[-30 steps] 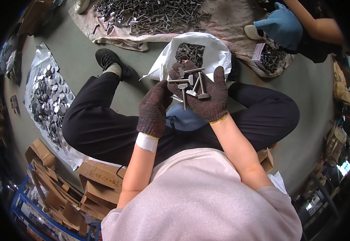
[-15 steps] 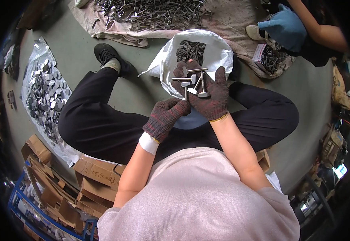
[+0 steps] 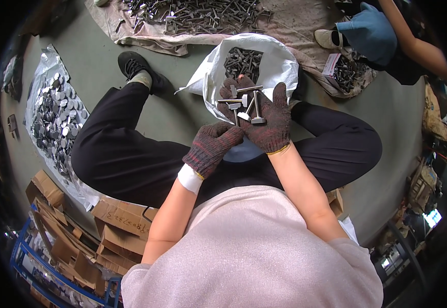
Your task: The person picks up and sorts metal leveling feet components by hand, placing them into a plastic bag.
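Observation:
My right hand (image 3: pixel 270 123), in a dark knitted glove, lies palm up and cradles several metal T-shaped bolts (image 3: pixel 257 112) across its palm and fingers. My left hand (image 3: pixel 213 146), gloved the same way, is closed in a pinch on the shank of another T-bolt (image 3: pixel 236 116), whose flat head points away from me. Just beyond my hands stands a white woven sack (image 3: pixel 277 64) with its mouth rolled wide; many dark T-bolts (image 3: pixel 243 64) lie inside. My right fingertips overlap the near side of the sack's mouth.
A large heap of T-bolts (image 3: pixel 192 15) covers a stained cloth (image 3: pixel 290 25) at the far side. Round metal discs (image 3: pixel 59 113) lie on plastic sheeting to the left. Cardboard boxes (image 3: pixel 123 218) stand lower left. Another person's arm (image 3: pixel 418 46) and a small bolt box (image 3: pixel 331 65) are at far right.
The bolts on my right palm have shifted a little, one shank now leaning differently. My left hand keeps its pinch on the T-bolt, and the view has moved slightly.

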The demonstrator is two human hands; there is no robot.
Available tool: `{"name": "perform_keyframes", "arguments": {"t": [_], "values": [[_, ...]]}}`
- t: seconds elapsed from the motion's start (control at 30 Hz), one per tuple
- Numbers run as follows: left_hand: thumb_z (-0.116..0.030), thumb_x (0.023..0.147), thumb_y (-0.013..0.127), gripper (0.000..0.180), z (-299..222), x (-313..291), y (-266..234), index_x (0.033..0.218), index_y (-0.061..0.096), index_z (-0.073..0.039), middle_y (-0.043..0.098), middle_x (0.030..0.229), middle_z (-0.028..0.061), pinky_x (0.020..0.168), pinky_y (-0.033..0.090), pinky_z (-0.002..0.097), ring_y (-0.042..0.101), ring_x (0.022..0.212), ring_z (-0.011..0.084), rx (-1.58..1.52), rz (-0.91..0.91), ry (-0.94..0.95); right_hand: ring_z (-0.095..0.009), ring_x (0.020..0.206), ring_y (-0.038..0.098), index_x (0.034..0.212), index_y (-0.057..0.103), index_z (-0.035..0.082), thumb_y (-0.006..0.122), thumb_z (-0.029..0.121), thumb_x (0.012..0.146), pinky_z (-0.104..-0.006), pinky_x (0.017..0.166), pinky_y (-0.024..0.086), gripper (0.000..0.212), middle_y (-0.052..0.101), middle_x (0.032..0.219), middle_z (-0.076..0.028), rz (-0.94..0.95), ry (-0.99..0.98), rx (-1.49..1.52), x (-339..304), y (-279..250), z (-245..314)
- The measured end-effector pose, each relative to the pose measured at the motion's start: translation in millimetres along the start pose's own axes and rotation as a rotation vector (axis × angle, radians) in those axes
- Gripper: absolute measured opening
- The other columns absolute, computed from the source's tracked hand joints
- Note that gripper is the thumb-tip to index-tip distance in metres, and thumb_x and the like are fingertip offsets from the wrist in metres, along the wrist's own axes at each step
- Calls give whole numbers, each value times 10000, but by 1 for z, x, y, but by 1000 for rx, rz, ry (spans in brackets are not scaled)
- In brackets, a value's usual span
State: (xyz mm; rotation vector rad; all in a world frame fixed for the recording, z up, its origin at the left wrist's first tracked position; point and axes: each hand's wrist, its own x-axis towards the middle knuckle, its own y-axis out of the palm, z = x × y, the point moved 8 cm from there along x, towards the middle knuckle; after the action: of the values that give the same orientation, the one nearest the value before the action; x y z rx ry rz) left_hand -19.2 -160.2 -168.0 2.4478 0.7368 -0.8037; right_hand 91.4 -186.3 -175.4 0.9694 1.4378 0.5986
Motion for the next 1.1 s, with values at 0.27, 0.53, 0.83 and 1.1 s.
{"name": "perform_keyframes", "arguments": {"t": [0.27,0.53,0.83,1.1], "values": [[-271,917,668,296,-5,-3,2,974,704,18,712,864,78,765,488,276,621,802,124,128,-27,-4,-413,1393,368,1457,379,-1,575,656,864,-594,1179,227,907,384,1497,-252,98,43,-40,-1,3,-2],[-313,828,756,286,-20,-9,-7,890,730,-35,676,768,149,701,515,347,648,715,262,411,-222,75,-421,1336,426,1354,501,-3,603,641,852,-581,1161,273,822,477,1418,-246,30,33,1,0,-4,-3],[-154,733,783,249,-71,-25,1,971,713,-127,670,974,127,822,519,418,628,971,327,880,-582,569,-403,1346,419,1392,451,2,554,671,865,-553,1163,276,858,458,1437,-238,45,52,65,2,-12,-1],[-172,756,755,206,-82,-6,21,952,710,-130,661,996,132,826,496,435,616,939,346,1006,-482,594,-393,1354,402,1423,425,22,407,737,896,-538,1164,258,888,447,1453,-223,54,13,-18,-1,-5,6]]}}
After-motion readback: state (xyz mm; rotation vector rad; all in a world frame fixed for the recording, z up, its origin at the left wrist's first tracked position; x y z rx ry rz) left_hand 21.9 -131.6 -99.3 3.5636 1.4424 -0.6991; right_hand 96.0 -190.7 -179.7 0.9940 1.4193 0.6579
